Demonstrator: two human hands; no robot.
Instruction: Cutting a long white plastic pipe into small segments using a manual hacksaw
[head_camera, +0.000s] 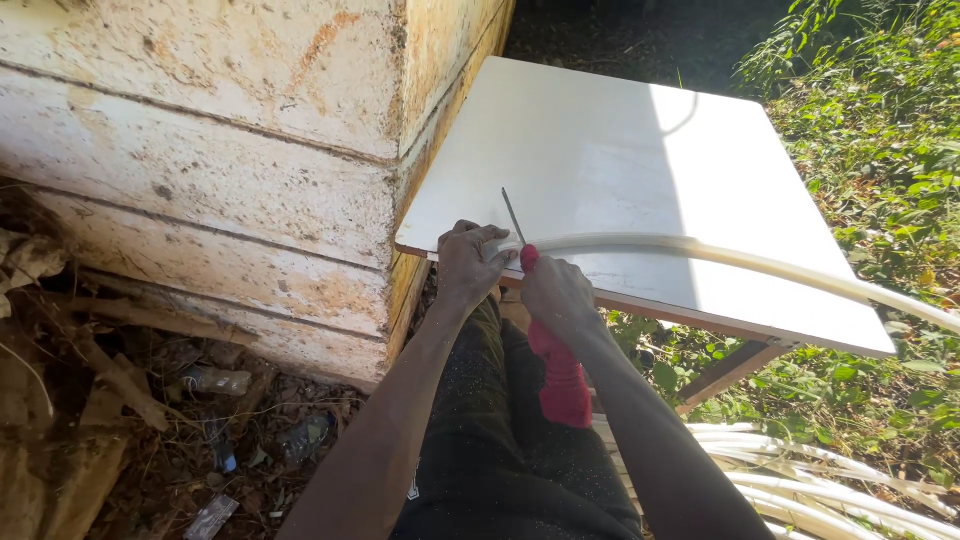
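on one white board (600, 150), left hand (468, 262) fingers grip one white pipe (700, 252); right hand (556, 292) fingers hold one red-handled blade (513, 215).

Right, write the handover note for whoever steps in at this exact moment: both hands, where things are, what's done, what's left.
Left hand: clamped on the end of the white pipe, pinning it to the near edge of the white board.
Right hand: grips the red-handled blade, its thin metal tip on the board just beyond the pipe end; a red cloth hangs below the wrist.
Pipe curves off right over the board; more white pipe coils lie on the ground.
Done: pipe held in place.
Left: no cut is visible yet.
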